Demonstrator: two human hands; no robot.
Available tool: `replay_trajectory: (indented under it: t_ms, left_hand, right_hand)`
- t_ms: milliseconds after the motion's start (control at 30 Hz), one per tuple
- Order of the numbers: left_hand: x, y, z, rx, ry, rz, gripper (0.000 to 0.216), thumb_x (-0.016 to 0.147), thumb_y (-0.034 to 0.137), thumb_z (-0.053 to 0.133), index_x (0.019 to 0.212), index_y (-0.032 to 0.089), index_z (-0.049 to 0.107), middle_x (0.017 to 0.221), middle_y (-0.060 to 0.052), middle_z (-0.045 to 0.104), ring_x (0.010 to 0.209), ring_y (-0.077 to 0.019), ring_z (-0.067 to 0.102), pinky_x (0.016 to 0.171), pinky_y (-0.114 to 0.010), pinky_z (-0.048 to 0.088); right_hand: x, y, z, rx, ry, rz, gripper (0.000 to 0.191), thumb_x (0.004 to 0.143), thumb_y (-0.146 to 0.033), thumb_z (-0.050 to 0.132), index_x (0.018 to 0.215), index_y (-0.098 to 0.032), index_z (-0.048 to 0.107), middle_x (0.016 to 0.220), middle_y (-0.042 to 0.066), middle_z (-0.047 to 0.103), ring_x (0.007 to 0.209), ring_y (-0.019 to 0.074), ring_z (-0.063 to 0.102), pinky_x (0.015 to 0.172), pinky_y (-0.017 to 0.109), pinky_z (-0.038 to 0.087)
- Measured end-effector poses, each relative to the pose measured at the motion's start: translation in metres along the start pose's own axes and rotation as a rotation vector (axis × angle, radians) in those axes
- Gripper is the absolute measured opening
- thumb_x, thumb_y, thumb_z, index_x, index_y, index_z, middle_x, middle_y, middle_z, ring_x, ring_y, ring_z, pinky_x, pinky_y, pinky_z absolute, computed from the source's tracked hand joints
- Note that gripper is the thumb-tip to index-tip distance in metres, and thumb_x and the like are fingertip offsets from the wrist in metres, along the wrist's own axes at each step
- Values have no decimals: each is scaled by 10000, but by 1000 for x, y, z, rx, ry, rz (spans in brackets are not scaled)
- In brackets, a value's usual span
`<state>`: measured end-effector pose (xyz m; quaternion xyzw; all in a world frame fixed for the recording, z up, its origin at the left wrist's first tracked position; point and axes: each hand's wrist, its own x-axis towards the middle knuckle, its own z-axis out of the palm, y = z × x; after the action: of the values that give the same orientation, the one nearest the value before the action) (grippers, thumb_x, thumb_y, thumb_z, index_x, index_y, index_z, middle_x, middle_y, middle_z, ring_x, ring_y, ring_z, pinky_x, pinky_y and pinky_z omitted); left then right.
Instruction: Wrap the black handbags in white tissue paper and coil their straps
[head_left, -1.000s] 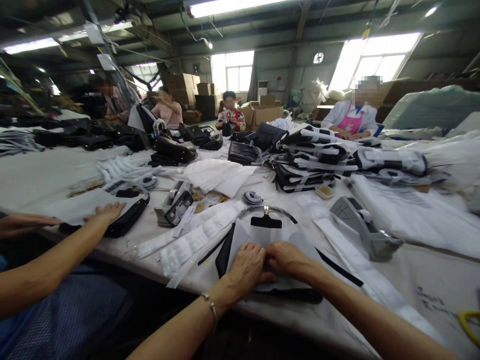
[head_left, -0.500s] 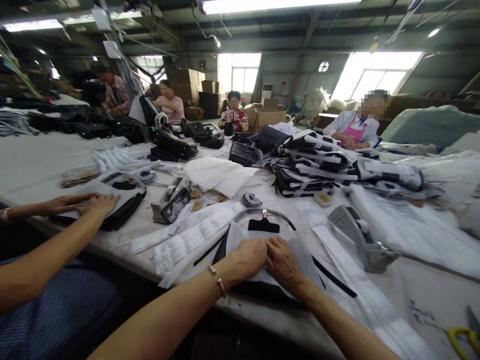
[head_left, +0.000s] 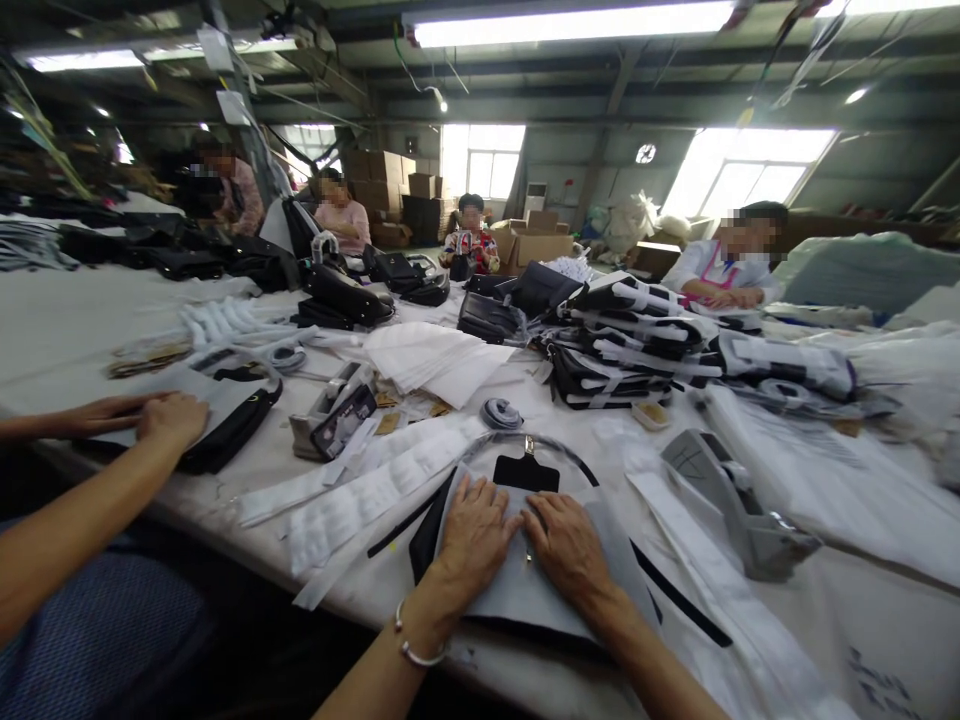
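A black handbag [head_left: 425,540] lies flat on the table in front of me, mostly covered by a pale translucent sheet [head_left: 517,605]. My left hand [head_left: 478,530] rests flat on the sheet's left half, fingers spread toward the bag's top. Close beside it, my right hand [head_left: 566,535] lies flat on the right half, also with fingers apart. A small metal clasp shows between the two hands. Above my fingertips are a black flap [head_left: 526,473] and the wrapped, arched handle [head_left: 577,452]. A black strap [head_left: 682,595] sticks out at the right.
A grey tape dispenser [head_left: 739,505] stands to the right, another tape dispenser [head_left: 334,410] to the left. White padded strips [head_left: 375,490] lie nearby. Stacked wrapped bags [head_left: 622,345] stand behind. At the left, a co-worker's hands [head_left: 169,420] press another sheet-covered bag. Other people sit across the table.
My hands have moved apart from where they met at the middle, and the fingers now lie spread on the sheet. The clasp between them has come into sight. The view has tilted slightly upward.
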<state>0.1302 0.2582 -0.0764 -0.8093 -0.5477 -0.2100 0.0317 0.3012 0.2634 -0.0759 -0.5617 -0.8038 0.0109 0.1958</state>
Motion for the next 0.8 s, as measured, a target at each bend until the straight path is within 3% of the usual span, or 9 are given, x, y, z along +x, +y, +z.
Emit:
replay_trajectory:
  t_ms: [167,300,467,567,667,733,800]
  left_hand:
    - [6,1,-4,-5,5,-35,225,984,333,500,935,161,638,925,-79,665,959,-249,597,1010,-481,377]
    - [9,3,-6,-8,4,-58,244,989,311,478,908,153,644,883,-105,652,898,-267,588,904,-464,397]
    - [10,3,-4,12,8,-67,245,982,311,498,899,142,655,879,-111,659,910,-279,589,921,-469,382]
    - [10,3,-1,37,19,-64,237,974,316,517,922,132,656,887,-110,666,929,-280,593,937,-470,374]
    - [9,2,1,32,34,-53,233,970,313,518,930,129,654,890,-113,669,934,-283,591,929,-470,374]
    - [9,2,2,20,49,-41,228,972,300,508,923,130,652,882,-113,667,928,-280,589,924,-469,375]
    - [9,2,2,6,56,-37,220,968,289,508,911,132,650,877,-114,667,921,-277,589,921,-468,377]
  right_hand:
    - [2,-1,-7,-55,-45,1,257,1015,-328,441,947,-234,670,938,58,690,932,218,617,857,347,415]
    - [5,-2,-8,-145,-71,50,322,1027,-376,411,853,-214,627,827,58,688,826,212,639,767,326,407]
    - [7,0,-4,-174,-117,117,367,1029,-430,364,867,-205,604,764,70,689,761,234,670,717,333,418]
    - [6,6,4,-85,-47,159,370,1021,-425,347,1125,-164,588,941,125,704,898,279,674,782,375,455]
    - [5,16,15,9,131,154,505,989,-425,391,1384,-110,411,1301,209,574,1218,321,543,949,431,434]
    - [6,22,21,55,201,164,592,968,-451,408,1439,-100,337,1429,231,459,1341,341,424,1025,477,389]
    - [8,26,23,137,196,200,641,951,-482,424,1459,-107,315,1464,228,421,1353,347,412,1036,494,387]
